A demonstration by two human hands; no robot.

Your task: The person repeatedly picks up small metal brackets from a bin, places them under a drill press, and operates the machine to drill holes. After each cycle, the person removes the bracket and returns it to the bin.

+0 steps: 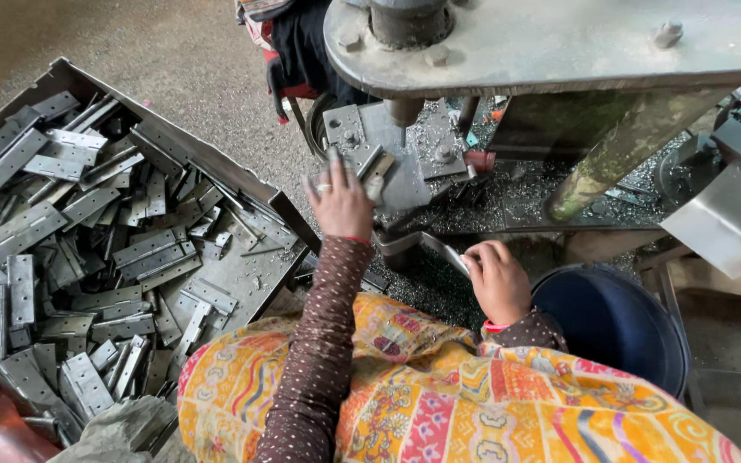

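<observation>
Hinge plate [374, 163] lies at left hand [339, 203] fingers [333, 163] — under the punch [405, 111].

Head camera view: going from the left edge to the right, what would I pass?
Tray of metal hinges → left hand holding a metal piece at the press → right hand gripping a metal strip → dark blue bucket → bent sheet of shiny metal.

A dark blue bucket [611, 326] stood at lower right; a bent metal sheet [731, 219] lay at right, and what looked like red-black cloth [289, 51] hung at upper centre.
</observation>
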